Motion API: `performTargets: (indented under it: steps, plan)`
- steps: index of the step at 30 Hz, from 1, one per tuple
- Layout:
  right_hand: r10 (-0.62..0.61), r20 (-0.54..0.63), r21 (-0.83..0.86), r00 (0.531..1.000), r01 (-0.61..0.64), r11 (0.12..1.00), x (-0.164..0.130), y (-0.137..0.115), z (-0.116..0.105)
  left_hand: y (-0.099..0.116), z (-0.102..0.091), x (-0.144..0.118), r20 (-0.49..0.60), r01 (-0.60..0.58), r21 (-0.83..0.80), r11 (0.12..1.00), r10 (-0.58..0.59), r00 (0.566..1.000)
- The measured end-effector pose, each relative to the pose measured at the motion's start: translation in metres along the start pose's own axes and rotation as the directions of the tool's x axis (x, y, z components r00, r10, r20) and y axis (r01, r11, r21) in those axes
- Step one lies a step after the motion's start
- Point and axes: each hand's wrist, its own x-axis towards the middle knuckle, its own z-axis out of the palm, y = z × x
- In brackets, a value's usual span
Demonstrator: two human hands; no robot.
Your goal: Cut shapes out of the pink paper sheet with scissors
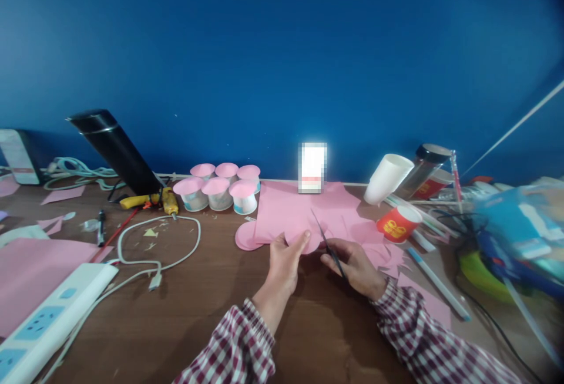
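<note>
My left hand [284, 260] pinches the near edge of a rounded pink paper piece [304, 239] that lies on a stack of pink paper sheets [304, 208]. My right hand [355, 263] grips dark scissors [328, 245], whose blades point up and away over the pink paper, just right of my left thumb. Both hands sit close together above the brown wooden table [211, 290]. Checked red-and-white sleeves cover both forearms.
Several white cups with pink lids [220, 187] stand behind left. A white cable [158, 249], a power strip [48, 319], a yellow glue gun [152, 200] and a leaning black cylinder [117, 149] lie left. A red cup [399, 224], a white cup [388, 178], a jar [425, 167] and pens [436, 281] crowd the right.
</note>
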Motion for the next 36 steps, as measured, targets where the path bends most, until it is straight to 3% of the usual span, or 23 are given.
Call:
performTargets:
  steps: [27, 36]
  plan:
    - [-0.015, 0.003, -0.052, 1.0, 0.015, 0.999, -0.0008, 0.0022, -0.0009, -0.0022, -0.0005, 0.0008, 0.019, -0.018, -0.042, 0.999, 0.019, 1.0]
    - [-0.001, -0.001, -0.045, 1.0, 0.001, 0.999, -0.0006, -0.0024, -0.0002, -0.0035, -0.001, 0.0025, -0.009, -0.022, 0.03, 0.999, 0.022, 1.0]
